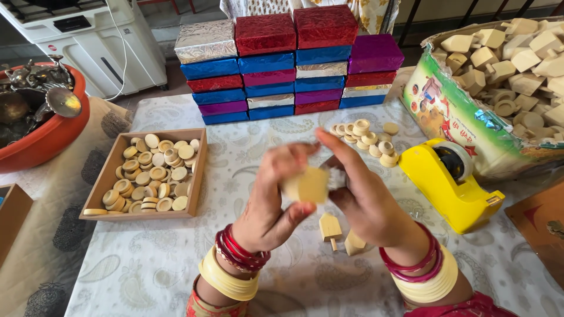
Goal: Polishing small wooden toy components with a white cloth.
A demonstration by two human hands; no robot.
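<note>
Both hands — left hand (267, 202), right hand (367, 196) — pinch one wooden block (306, 186) above bare tablecloth (247, 147) between tray (111, 170) and tape dispenser (452, 182).

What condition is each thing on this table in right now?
Wooden block: held up between both hands.
Left hand: gripping the block.
Right hand: gripping the block.
Wooden tray: filled with wooden discs.
Foil boxes: closed, stacked.
Tape dispenser: upright, roll loaded.
Bag: open, full of wooden pieces.
</note>
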